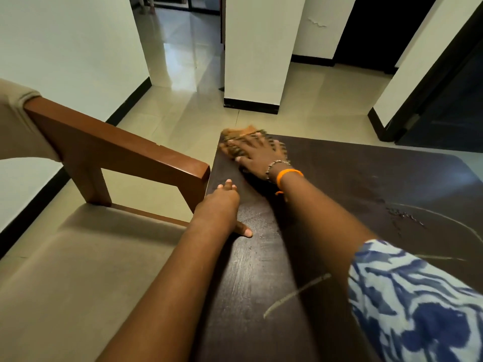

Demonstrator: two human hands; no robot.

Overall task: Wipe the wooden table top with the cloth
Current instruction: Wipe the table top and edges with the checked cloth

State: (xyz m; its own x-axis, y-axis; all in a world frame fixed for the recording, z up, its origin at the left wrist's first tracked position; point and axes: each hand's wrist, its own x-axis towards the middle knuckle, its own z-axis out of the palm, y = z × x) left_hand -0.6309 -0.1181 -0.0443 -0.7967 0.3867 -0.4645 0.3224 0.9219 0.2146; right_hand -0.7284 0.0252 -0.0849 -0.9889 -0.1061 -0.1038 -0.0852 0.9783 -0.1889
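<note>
The dark wooden table top (352, 184) fills the right and lower middle of the view. An orange-brown cloth (236, 138) lies on its far left corner. My right hand (258, 158) presses flat on the cloth with fingers spread; it wears a bead bracelet and an orange band. My left hand (222, 205) rests on the table's left edge, nearer to me, with its thumb on the top surface and its fingers over the side. Pale streaks and a smudged patch (402, 212) mark the table top at the right.
A wooden armchair with a beige seat (65, 270) stands tight against the table's left edge; its armrest (117, 142) nearly touches the far corner. Beyond are a tiled floor (183, 61), a white pillar (256, 61) and a dark doorway (444, 100).
</note>
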